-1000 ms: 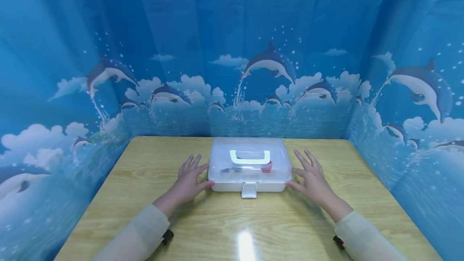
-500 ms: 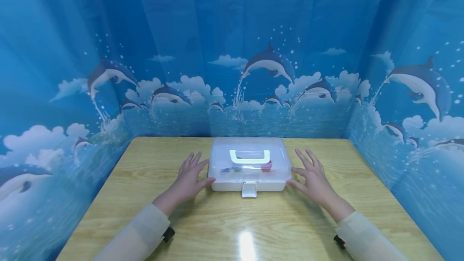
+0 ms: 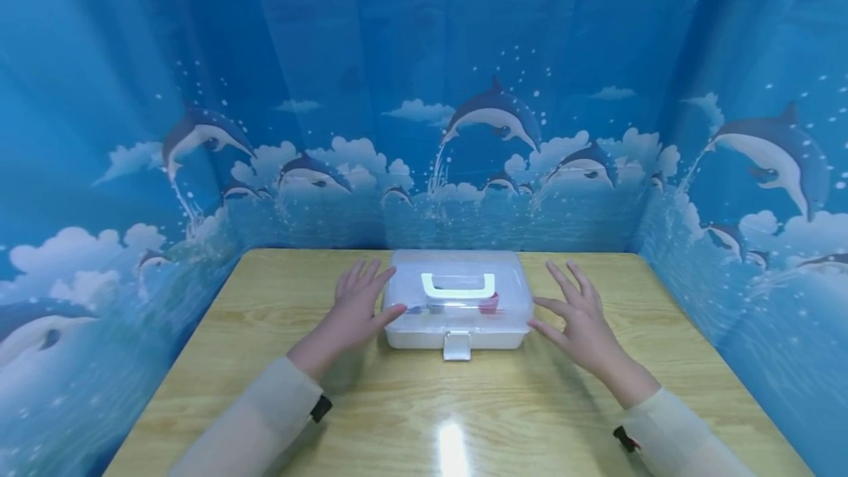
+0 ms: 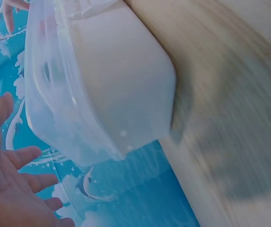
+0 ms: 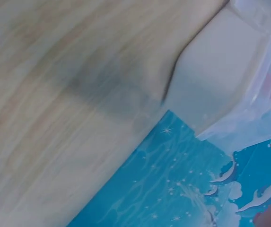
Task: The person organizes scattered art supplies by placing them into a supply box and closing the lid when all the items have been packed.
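Note:
A storage box (image 3: 424, 341) with a white base, a see-through lid (image 3: 457, 262) and a white carry handle (image 3: 459, 293) stands at the back of the table. Its lid is down, and the front latch (image 3: 457, 346) sticks out. Through the plastic show a red item (image 3: 489, 303) and other small, blurred things. My left hand (image 3: 358, 308), fingers spread, overlaps the lid's left edge in the head view; the left wrist view shows a gap between that hand (image 4: 12, 182) and the box. With fingers extended, my right hand (image 3: 579, 326) is beside the right side, thumb and index tips close to it.
The wooden table (image 3: 391, 403) carries the box near its back edge. A blue curtain (image 3: 424, 94) printed with dolphins and clouds surrounds the table at the back and both sides. Dark straps sit at both sleeve cuffs.
My left hand has lifted away from the box's left side and now appears over the lid's edge. My right hand has risen slightly and shifted right. The box stays in place.

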Tool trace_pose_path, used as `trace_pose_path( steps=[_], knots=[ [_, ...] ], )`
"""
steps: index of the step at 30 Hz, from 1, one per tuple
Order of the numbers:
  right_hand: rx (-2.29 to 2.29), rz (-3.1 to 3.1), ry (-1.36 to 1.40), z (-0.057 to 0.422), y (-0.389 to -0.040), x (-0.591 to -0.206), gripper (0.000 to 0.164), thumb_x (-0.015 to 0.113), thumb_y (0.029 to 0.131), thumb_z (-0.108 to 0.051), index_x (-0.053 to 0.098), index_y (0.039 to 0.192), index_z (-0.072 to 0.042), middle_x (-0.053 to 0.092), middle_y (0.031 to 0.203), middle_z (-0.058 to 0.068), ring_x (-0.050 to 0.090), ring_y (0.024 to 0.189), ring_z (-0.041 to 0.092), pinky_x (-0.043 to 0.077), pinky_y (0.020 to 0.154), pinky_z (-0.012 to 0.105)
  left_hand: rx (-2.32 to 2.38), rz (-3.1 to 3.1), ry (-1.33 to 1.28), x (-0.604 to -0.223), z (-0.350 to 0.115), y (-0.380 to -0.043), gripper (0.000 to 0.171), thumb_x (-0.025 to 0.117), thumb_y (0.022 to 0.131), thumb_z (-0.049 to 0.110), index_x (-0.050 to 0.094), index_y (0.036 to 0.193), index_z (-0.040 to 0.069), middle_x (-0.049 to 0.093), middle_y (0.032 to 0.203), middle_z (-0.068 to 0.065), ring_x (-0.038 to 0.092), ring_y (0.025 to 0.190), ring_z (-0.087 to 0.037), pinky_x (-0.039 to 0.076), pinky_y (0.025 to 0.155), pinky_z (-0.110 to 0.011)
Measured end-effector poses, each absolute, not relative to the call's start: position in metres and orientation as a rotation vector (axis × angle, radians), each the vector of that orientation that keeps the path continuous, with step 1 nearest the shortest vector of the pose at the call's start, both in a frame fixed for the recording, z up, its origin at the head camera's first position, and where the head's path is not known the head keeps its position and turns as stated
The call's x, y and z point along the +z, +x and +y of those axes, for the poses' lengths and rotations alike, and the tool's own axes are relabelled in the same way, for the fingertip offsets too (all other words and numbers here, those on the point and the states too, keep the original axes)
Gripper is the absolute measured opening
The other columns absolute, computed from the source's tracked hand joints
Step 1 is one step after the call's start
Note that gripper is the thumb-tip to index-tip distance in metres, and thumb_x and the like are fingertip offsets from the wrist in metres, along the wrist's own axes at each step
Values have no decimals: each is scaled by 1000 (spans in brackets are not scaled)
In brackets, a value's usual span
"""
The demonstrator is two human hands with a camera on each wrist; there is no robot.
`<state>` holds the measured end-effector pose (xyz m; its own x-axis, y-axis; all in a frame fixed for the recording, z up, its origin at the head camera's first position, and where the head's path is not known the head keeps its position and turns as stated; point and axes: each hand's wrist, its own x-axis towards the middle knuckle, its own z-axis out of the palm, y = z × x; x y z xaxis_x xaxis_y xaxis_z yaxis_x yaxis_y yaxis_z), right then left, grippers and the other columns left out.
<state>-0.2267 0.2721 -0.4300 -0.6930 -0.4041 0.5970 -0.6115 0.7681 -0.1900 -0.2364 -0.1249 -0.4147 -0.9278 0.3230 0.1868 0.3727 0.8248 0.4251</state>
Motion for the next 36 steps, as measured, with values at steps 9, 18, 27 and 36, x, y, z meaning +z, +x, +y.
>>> trace_pose_path(
  steps=[9, 18, 27, 36],
  knots=[
    [483, -2379, 846, 261, -222, -428, 38, 81, 79, -36, 78, 106, -9, 37, 157, 21, 16, 149, 44, 20, 106, 76, -530, -2902, -630, -409, -98, -246, 79, 56, 96, 59, 29, 160, 19, 9, 168, -11, -10, 152, -36, -4, 115, -68],
    [464, -2349, 946, 243, -219, -433, 35, 82, 77, -30, 78, 106, -12, 33, 160, 16, 17, 148, 45, 23, 102, 78, -385, -2908, -694, -412, -72, -254, 85, 45, 95, 70, 20, 162, 24, 4, 168, -7, -8, 153, -36, -8, 116, -64],
    [390, -2305, 1080, 227, -217, -438, 38, 88, 72, -25, 79, 106, -14, 38, 156, 19, 24, 145, 48, 28, 103, 74, -232, -2924, -697, -416, -71, -255, 85, 37, 92, 77, 20, 161, 31, 8, 168, -1, -9, 153, -35, -8, 117, -63],
    [56, -2227, 1340, 211, -223, -442, 37, 89, 74, -27, 79, 108, -18, 36, 159, 13, 28, 146, 41, 28, 113, 62, -142, -2911, -684, -418, -73, -259, 84, 37, 92, 78, 24, 160, 32, 15, 167, -1, -3, 153, -37, -7, 117, -63]
  ],
)
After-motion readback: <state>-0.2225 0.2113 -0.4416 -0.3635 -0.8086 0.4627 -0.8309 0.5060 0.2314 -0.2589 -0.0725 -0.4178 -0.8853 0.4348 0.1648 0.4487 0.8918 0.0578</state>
